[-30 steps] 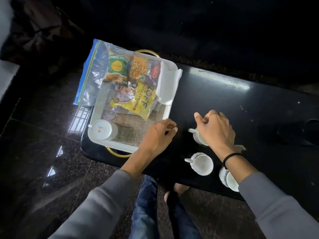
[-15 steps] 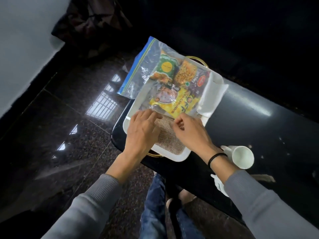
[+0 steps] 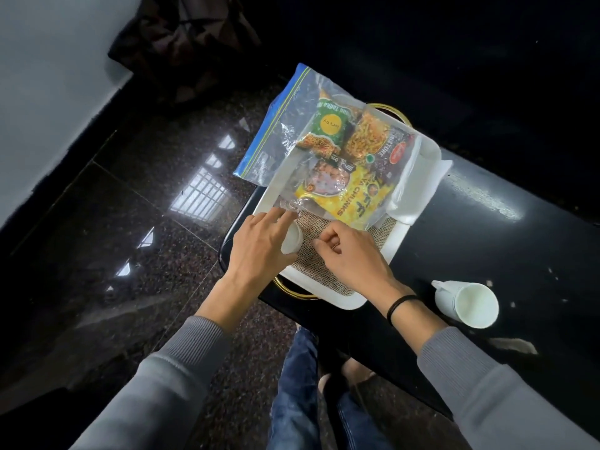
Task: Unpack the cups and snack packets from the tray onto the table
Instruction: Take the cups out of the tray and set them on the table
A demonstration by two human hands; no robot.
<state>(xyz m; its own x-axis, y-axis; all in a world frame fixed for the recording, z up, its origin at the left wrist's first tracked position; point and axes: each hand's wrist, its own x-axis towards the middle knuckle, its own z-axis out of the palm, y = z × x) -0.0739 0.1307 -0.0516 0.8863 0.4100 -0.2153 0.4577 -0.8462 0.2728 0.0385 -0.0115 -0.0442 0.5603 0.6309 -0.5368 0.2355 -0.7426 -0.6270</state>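
A white tray (image 3: pixel 328 295) with a burlap liner sits at the left end of the black table (image 3: pixel 503 228). On its far half lies a clear zip bag (image 3: pixel 289 125) holding snack packets, among them a yellow one (image 3: pixel 352 198) and a green one (image 3: pixel 328 128). My left hand (image 3: pixel 259 245) lies over a white cup (image 3: pixel 292 237) inside the tray, fingers stretched across it to the bag's near corner. Just right of that cup, my right hand (image 3: pixel 350 254) rests on the burlap with fingers curled and nothing seen in them. Another white cup (image 3: pixel 467 303) lies on the table to the right.
The tray has gold handles (image 3: pixel 292 291) and overhangs the table's left end. Folded white paper (image 3: pixel 418 190) lies over the tray's right rim. Glossy dark floor spreads to the left, with a dark bag (image 3: pixel 185 43) by the wall. My knees (image 3: pixel 298 384) are below the table edge.
Both hands left the cups on the table and came onto the tray. My left hand settled over the cup there; my right hand came down beside it. My view swung left.
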